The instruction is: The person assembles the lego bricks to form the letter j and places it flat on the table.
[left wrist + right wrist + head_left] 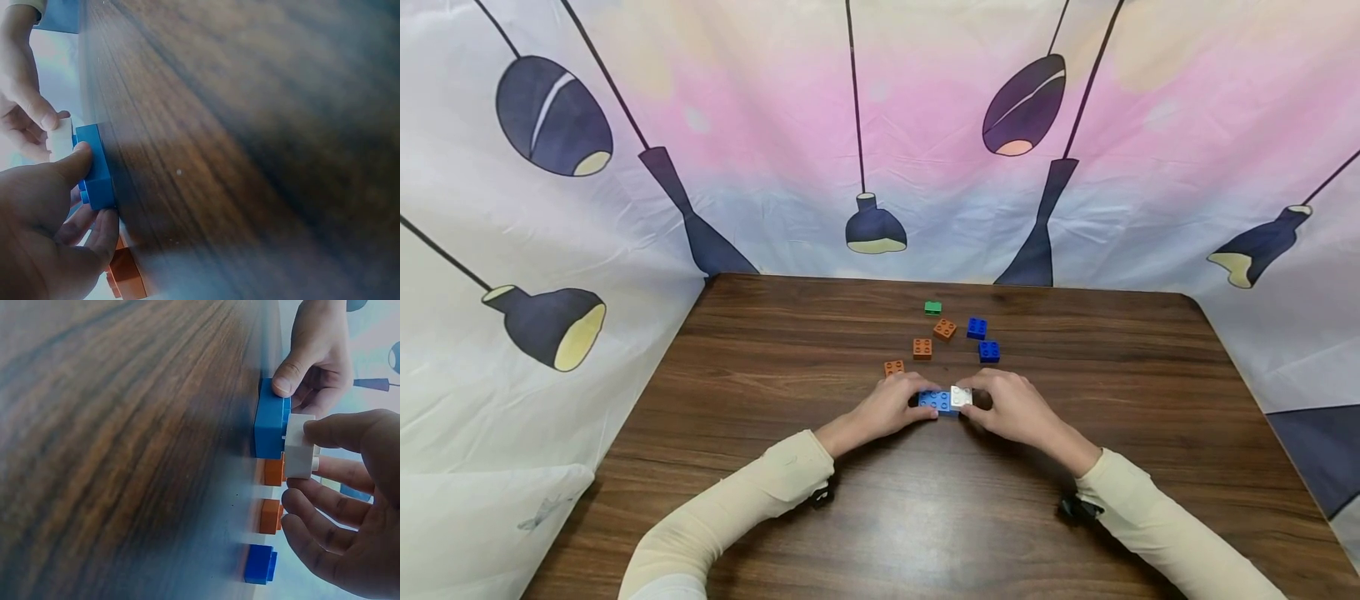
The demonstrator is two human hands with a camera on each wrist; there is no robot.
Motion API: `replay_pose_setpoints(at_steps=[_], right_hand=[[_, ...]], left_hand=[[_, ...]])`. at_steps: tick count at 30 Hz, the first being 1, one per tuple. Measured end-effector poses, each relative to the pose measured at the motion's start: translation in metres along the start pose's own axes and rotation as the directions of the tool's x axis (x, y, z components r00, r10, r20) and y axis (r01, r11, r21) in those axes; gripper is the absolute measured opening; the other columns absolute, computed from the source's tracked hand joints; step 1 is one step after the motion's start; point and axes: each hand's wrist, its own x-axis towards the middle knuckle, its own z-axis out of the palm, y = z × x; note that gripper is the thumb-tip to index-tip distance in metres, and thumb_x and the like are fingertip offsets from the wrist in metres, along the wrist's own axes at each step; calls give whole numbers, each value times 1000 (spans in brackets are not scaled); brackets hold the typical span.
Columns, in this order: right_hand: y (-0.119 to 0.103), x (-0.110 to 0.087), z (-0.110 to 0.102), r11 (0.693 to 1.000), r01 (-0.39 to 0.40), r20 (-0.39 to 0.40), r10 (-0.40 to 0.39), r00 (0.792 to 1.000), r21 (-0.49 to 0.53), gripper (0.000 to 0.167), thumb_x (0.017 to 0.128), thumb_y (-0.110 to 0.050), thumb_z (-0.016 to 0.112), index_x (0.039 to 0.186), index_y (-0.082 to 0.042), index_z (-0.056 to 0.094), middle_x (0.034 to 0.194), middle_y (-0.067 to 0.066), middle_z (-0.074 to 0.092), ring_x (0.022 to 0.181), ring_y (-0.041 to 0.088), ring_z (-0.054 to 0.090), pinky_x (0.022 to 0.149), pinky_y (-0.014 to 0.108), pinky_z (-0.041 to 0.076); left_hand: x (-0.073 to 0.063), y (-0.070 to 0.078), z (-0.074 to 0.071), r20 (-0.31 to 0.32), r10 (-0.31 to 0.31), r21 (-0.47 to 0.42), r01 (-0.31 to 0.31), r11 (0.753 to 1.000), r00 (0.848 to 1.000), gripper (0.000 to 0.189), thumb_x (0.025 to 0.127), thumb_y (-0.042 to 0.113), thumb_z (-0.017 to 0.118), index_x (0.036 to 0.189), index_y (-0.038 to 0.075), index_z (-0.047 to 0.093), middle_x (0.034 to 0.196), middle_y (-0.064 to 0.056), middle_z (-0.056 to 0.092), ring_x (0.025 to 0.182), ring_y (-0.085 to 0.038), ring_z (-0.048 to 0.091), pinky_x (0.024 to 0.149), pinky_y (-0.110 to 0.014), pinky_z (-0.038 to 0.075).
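A light blue toy building brick with studs on top lies on the wooden table, its long side running left to right. My left hand grips its left part between thumb and fingers. With thumb and fingertips my right hand pinches a white square brick. The white brick sits over the right end of the blue one, overhanging that end; in the right wrist view it is right at the blue studs. Just behind my left hand is an orange brick, partly hidden by the fingers.
Farther back lie two more orange bricks, two dark blue bricks and a small green brick. A patterned cloth hangs behind the table and along its sides.
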Motion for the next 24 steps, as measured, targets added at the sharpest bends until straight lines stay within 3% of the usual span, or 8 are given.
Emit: replay_pose_setpoints(at_steps=[24], right_hand=[[7, 10, -2, 998, -18, 66, 14, 998, 60, 31, 86, -17, 82, 116, -9, 78, 92, -2, 67, 69, 7, 51, 59, 26, 43]], left_hand=[[1, -1, 1, -8, 1, -15, -1, 1000, 1000, 39, 94, 30, 76, 127, 10, 71, 119, -5, 73, 107, -18, 66, 89, -36, 52]])
